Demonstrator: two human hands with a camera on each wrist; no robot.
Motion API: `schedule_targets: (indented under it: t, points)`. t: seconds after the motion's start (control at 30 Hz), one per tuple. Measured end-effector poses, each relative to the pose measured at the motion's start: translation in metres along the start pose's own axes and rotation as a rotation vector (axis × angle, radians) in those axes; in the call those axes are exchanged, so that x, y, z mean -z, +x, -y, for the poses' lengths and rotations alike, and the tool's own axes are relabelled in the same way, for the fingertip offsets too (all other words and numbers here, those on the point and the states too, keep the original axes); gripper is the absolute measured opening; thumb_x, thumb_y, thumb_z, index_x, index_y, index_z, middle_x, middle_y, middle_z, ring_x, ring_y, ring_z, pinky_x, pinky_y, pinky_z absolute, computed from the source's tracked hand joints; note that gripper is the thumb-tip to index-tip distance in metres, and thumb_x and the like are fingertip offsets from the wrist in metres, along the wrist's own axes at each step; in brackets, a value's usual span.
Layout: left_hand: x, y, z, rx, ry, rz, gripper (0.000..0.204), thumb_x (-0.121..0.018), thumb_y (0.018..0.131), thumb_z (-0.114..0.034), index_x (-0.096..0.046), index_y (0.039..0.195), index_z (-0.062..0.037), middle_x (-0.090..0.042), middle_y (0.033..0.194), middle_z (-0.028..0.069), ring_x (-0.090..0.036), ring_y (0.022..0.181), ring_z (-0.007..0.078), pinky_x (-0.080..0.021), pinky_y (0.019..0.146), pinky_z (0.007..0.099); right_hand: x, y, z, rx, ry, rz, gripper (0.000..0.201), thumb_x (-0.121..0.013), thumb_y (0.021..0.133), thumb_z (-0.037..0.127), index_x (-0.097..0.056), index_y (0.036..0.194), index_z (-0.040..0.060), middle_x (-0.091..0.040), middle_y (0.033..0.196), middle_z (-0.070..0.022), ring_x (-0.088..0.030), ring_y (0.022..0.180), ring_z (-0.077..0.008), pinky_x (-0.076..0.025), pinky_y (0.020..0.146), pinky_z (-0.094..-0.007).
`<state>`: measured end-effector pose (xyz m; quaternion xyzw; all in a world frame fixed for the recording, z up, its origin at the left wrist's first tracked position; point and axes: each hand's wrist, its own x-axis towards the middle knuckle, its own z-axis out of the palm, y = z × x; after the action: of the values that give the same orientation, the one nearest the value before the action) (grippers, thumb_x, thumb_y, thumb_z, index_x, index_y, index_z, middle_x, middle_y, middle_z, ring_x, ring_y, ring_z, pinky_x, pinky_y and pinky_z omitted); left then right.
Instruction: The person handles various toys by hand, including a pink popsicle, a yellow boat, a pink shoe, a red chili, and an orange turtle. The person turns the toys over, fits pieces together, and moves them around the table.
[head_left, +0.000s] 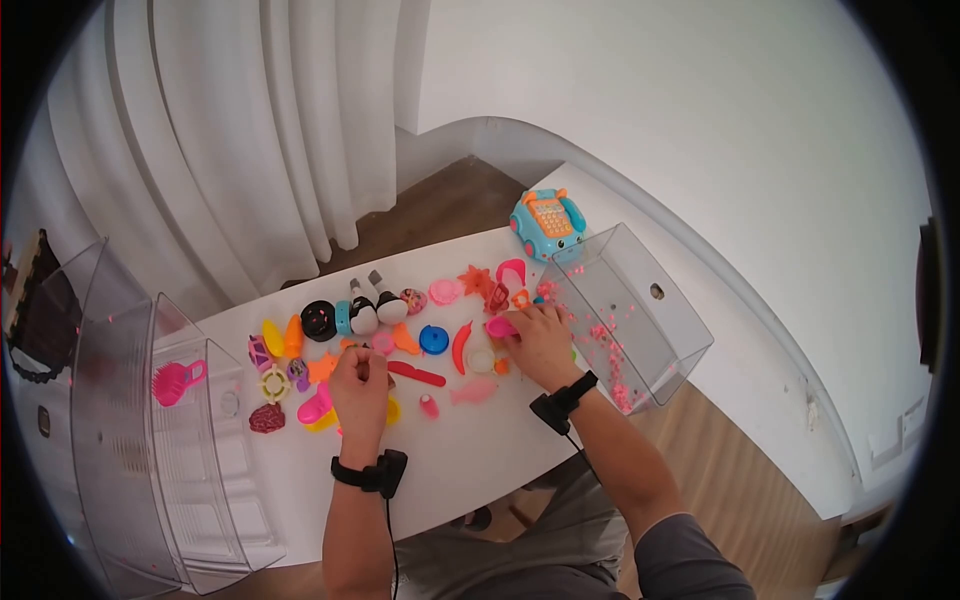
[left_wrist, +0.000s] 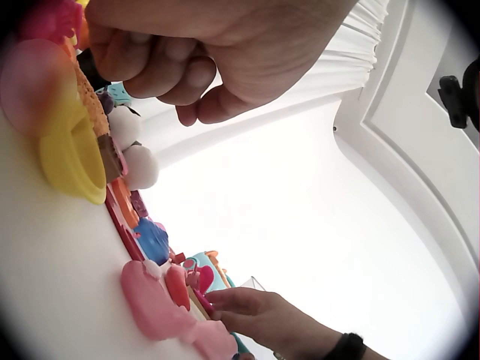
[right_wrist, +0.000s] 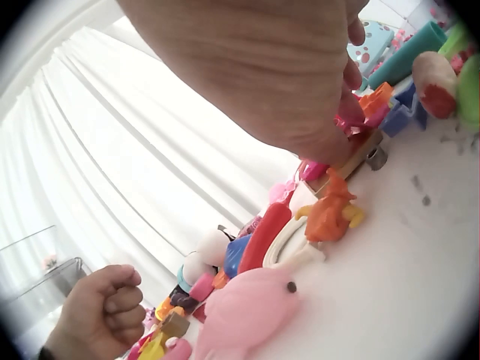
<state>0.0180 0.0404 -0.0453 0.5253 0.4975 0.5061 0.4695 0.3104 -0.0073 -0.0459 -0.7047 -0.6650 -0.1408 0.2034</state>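
My left hand is over the left part of the toy pile, with its fingers curled in and nothing showing between them. Beside it lie a yellow cup-shaped toy and a red toy knife. At the right of the pile, my right hand holds a bright pink toy piece at its fingertips; the fingers hide most of it. Close by are a red chili pepper, an orange toy figure and a pale ring-shaped toy. A pink toy fish lies nearer my body.
A clear bin with pink bits stands on the right, next to a blue toy telephone. More clear bins stand on the left; one has a pink toy brush. A blue lid-like toy sits mid-table.
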Motion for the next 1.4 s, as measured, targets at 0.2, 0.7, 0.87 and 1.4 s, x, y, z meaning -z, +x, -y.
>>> schedule_targets:
  t: [0.2,0.7,0.87,1.4]
  points:
    - [-0.001,0.000,-0.002,0.003,-0.012,-0.006,0.016,-0.064,0.101,-0.014,-0.061,0.093,-0.0003,-0.064,0.068,0.0016,-0.063,0.058,0.0085,-0.048,0.057,0.0234,0.008,-0.001,-0.003,0.046,-0.046,0.013,0.021,-0.073,0.085,0.018,-0.075,0.105,0.0173,-0.070,0.098,-0.0049,-0.063,0.110,-0.0284,-0.039,0.108,-0.0542]
    - [-0.005,-0.004,-0.006,-0.064,-0.089,0.109,0.018,-0.065,0.105,-0.019,-0.066,0.096,-0.0021,-0.053,0.068,-0.0063,-0.044,0.061,0.0022,-0.035,0.056,0.0230,0.032,0.019,0.095,-0.116,0.935,0.242,0.018,-0.063,0.101,0.013,-0.071,0.112,0.0001,-0.072,0.090,-0.0128,-0.066,0.084,-0.0176,-0.053,0.077,-0.0324]
    - [-0.002,-0.008,-0.015,0.006,-0.229,0.190,0.026,-0.060,0.109,-0.023,-0.065,0.094,-0.0030,-0.053,0.073,-0.0085,-0.043,0.065,0.0009,-0.034,0.058,0.0214,0.032,0.024,0.112,-0.096,1.087,0.389,0.022,-0.062,0.104,0.015,-0.070,0.119,0.0008,-0.071,0.095,-0.0076,-0.064,0.086,-0.0131,-0.053,0.080,-0.0293]
    - [-0.002,-0.010,-0.016,0.123,-0.291,0.164,0.027,-0.054,0.112,-0.030,-0.057,0.096,-0.0079,-0.040,0.067,-0.0082,-0.032,0.056,0.0023,-0.025,0.051,0.0225,0.008,0.013,0.082,-0.317,1.628,0.688,0.018,-0.063,0.107,0.020,-0.062,0.110,0.0024,-0.069,0.082,-0.0019,-0.059,0.065,-0.0055,-0.048,0.059,-0.0227]
